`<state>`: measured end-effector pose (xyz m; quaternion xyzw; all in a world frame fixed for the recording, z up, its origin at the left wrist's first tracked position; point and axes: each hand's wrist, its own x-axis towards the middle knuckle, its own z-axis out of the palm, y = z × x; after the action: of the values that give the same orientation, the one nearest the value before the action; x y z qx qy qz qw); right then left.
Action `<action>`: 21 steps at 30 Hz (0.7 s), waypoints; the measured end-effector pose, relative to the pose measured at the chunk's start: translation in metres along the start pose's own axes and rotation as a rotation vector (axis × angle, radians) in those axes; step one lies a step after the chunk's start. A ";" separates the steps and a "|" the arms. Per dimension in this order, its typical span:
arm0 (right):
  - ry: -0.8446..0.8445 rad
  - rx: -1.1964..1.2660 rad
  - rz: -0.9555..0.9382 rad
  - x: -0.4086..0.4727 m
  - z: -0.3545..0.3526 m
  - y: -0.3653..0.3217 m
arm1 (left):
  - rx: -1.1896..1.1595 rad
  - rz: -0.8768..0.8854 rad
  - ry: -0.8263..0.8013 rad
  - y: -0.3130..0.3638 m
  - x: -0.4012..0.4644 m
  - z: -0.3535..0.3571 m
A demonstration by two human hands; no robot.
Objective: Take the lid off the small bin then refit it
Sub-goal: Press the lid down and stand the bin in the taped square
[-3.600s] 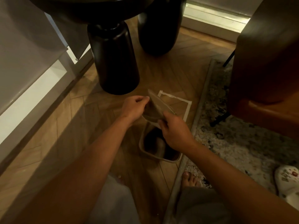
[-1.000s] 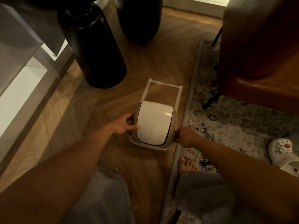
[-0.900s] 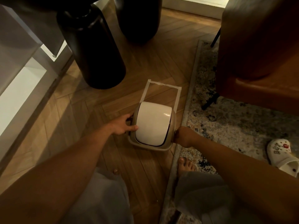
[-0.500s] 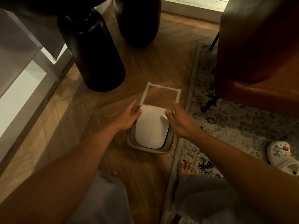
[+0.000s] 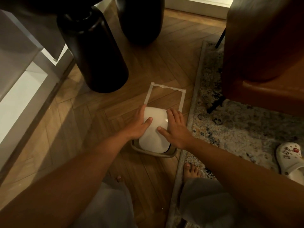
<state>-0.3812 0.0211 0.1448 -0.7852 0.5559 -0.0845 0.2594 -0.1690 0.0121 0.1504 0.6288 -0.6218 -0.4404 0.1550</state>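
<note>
The small beige bin (image 5: 153,153) stands on the wooden floor, just in front of a white tape outline (image 5: 166,87). Its white domed lid (image 5: 154,130) sits on top of the bin. My left hand (image 5: 139,124) lies flat along the lid's left side, fingers straight and thumb resting on the top. My right hand (image 5: 176,129) mirrors it on the right side, thumb on the lid. Neither hand curls around anything. The bin's body is mostly hidden under the lid and my hands.
Two thick black table legs (image 5: 92,51) (image 5: 141,18) stand behind the bin. A patterned rug (image 5: 238,125) borders it on the right, under a brown armchair (image 5: 263,46). A white clog (image 5: 291,158) lies on the rug. My bare foot (image 5: 191,170) is near the bin; a white cabinet (image 5: 19,89) is on the left.
Earlier both hands held the lid above the open bin. The lid is now seated on the bin, and my hands have moved from its sides and back edge to lie flat on it.
</note>
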 end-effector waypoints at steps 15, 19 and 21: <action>-0.110 0.044 0.000 -0.003 -0.020 -0.001 | -0.031 -0.008 -0.078 0.001 -0.004 -0.009; -0.141 0.089 0.024 -0.009 -0.028 0.000 | -0.006 -0.065 -0.095 -0.003 -0.006 -0.016; -0.173 0.122 0.072 -0.010 -0.032 0.005 | 0.015 -0.079 -0.108 -0.006 -0.008 -0.018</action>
<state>-0.4024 0.0193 0.1716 -0.7518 0.5532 -0.0407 0.3566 -0.1502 0.0141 0.1590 0.6292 -0.6072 -0.4750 0.0989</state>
